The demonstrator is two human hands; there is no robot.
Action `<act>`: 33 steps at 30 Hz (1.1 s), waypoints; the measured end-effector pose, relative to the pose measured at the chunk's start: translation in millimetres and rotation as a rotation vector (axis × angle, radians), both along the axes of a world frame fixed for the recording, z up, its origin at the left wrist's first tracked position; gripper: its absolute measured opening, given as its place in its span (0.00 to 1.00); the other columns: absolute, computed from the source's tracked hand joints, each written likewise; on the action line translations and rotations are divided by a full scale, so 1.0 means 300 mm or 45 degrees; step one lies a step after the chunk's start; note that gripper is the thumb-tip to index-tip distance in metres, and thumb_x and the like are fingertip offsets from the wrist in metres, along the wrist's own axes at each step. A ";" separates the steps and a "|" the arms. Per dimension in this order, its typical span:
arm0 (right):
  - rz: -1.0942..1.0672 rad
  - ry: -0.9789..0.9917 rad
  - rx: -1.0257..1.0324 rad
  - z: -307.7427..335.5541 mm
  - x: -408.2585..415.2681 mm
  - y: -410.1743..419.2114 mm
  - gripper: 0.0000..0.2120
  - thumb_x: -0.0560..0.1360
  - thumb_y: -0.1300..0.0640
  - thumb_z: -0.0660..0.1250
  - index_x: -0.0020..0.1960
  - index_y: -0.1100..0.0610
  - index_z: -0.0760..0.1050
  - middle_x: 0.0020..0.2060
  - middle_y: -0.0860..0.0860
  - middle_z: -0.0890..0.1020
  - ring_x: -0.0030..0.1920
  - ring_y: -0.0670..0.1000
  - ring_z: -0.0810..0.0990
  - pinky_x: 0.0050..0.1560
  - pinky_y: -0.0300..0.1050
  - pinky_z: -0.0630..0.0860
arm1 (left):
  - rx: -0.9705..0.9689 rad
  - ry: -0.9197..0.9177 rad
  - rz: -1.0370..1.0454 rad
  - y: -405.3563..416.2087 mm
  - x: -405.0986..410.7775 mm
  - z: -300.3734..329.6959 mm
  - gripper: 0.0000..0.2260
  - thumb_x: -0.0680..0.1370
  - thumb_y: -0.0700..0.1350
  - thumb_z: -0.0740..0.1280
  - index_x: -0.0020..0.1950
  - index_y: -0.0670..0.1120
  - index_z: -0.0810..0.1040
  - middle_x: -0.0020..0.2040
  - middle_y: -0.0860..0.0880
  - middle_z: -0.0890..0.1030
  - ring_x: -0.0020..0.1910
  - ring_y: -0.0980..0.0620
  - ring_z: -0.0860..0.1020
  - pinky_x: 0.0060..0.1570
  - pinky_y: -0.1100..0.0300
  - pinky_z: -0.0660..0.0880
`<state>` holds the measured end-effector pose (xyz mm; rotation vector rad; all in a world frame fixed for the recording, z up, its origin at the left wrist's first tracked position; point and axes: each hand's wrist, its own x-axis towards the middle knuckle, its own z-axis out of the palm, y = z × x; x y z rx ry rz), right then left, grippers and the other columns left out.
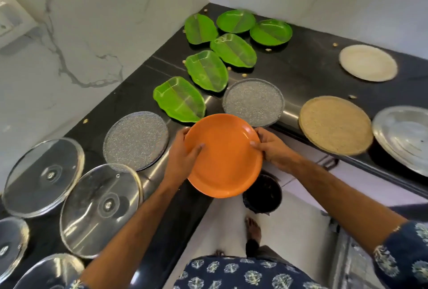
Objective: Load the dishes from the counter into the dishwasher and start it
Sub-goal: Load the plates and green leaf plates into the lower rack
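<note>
My left hand (183,154) and right hand (269,148) grip orange plate (223,161) by opposite rims, thumbs on top, forearms converging, plate tilted above black counter (301,75) corner.

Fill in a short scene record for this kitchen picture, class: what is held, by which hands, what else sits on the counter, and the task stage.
held item: orange plate
left hand: grips the plate's left rim
right hand: grips the right rim
plate position: above the black counter edge
green dishes: six, four leaf-shaped, two round
glass lids: at left
dishwasher: not in view
stage: loading, first plate in hand
</note>
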<state>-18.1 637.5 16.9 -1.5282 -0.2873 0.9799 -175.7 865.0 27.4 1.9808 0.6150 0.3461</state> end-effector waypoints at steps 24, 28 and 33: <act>-1.052 0.008 -0.913 0.013 -1.103 -1.499 0.18 0.78 0.64 0.64 0.67 0.57 0.75 0.59 0.55 0.79 0.59 0.52 0.76 0.60 0.51 0.71 | 0.065 0.228 -2.033 -1.665 0.032 -0.125 0.10 0.80 0.42 0.68 0.61 0.45 0.79 0.56 0.54 0.79 0.55 0.59 0.77 0.53 0.74 0.70; -1.272 0.129 -0.938 -0.094 -1.183 -1.801 0.18 0.76 0.63 0.63 0.66 0.59 0.75 0.58 0.57 0.80 0.56 0.55 0.77 0.54 0.47 0.71 | 0.214 0.343 -2.155 -1.993 0.019 -0.231 0.13 0.80 0.37 0.66 0.64 0.40 0.75 0.62 0.46 0.77 0.63 0.51 0.75 0.57 0.74 0.68; -1.428 0.233 -0.951 -0.354 -1.153 -2.234 0.20 0.77 0.57 0.58 0.67 0.57 0.74 0.60 0.58 0.80 0.52 0.53 0.77 0.51 0.46 0.71 | 0.470 0.488 -2.260 -2.388 0.058 -0.450 0.14 0.81 0.44 0.65 0.67 0.46 0.75 0.65 0.48 0.74 0.65 0.53 0.73 0.67 0.60 0.68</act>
